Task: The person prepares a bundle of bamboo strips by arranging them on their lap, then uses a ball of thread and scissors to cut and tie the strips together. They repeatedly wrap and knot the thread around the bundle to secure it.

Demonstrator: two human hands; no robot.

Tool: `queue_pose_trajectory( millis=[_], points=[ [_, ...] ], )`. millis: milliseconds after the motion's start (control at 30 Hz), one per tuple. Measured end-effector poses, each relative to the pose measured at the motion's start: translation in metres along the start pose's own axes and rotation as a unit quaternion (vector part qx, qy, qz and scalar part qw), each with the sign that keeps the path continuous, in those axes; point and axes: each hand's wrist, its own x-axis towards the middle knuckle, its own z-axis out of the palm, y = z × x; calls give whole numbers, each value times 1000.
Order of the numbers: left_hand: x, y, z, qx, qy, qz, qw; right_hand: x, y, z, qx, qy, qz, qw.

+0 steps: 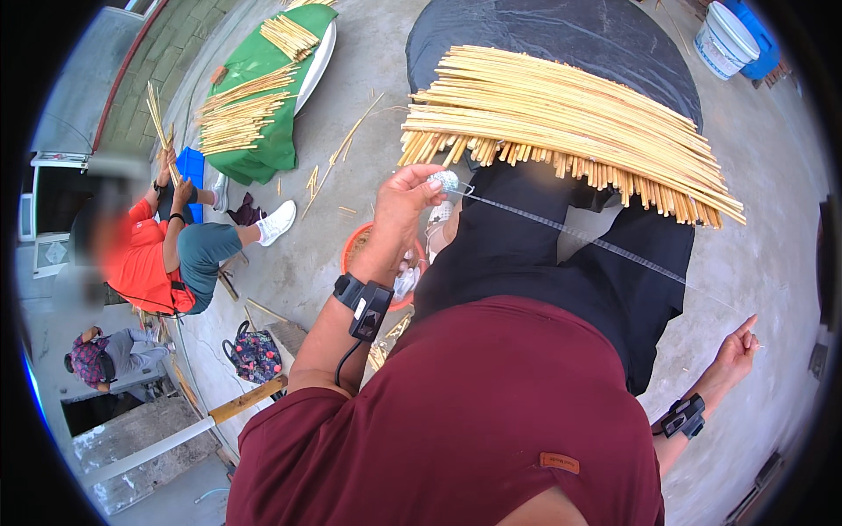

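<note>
The left hand (405,196) grasped a pale round case (445,181); what the partly curled right hand (731,352) held was unclear. A pale strip (574,232) ran 10-to-4 o'clock, nearly parallel to the stalks (561,110), at 2 o'clock from the nearer left hand.

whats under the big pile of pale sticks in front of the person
The sticks lie on a dark, smooth covering, visible past their far edge. The part directly beneath them, and whatever that covering hides, cannot be seen.
</note>
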Motion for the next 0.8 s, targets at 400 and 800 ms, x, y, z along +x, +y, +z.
queue_pose_trajectory(
  millis=[400,800],
  points=[
    [-37,-35,-160,-73,180,-27,981,-18,15,-100,-195,141,-58,969],
    [-48,-122,-169,-47,239,-116,963,10,-1,-87,-205,54,28,977]
  ],
)
